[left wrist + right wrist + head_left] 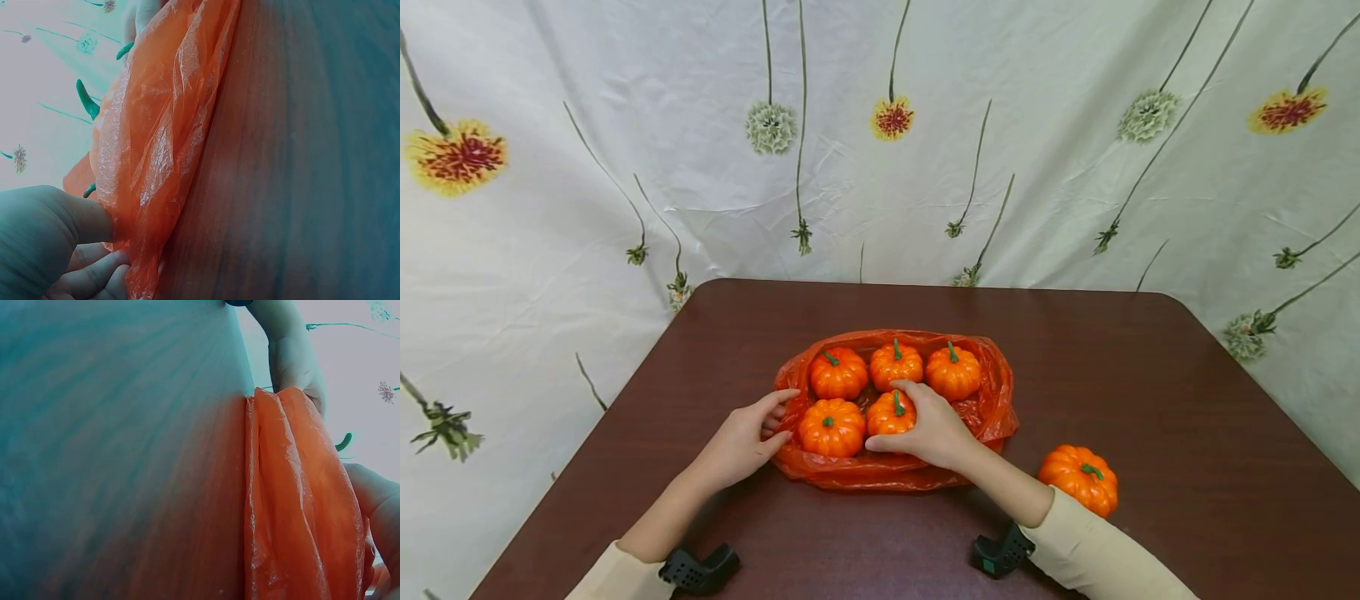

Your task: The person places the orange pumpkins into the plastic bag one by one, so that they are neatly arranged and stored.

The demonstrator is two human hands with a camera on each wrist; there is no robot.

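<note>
An open red plastic bag (880, 477) lies on the table with its rim spread wide and several small orange pumpkins with green stems inside. My right hand (934, 427) reaches in over the near rim. Its thumb and fingers curl round the front middle pumpkin (887, 414), which sits among the others. At the bag's left side, my left hand (743, 442) holds the rim, thumb toward the front and fingers bent against the plastic. Beside that hand is the front left pumpkin (832, 428). In the right wrist view the bag wall (294, 506) hides most of the pumpkins.
One more pumpkin (1081, 479) rests on the dark brown table (1150, 375), outside the bag and close to my right sleeve (1097, 550). Three pumpkins form the bag's back row, among them the back left one (838, 373). A flower-printed cloth (850, 183) hangs behind the table.
</note>
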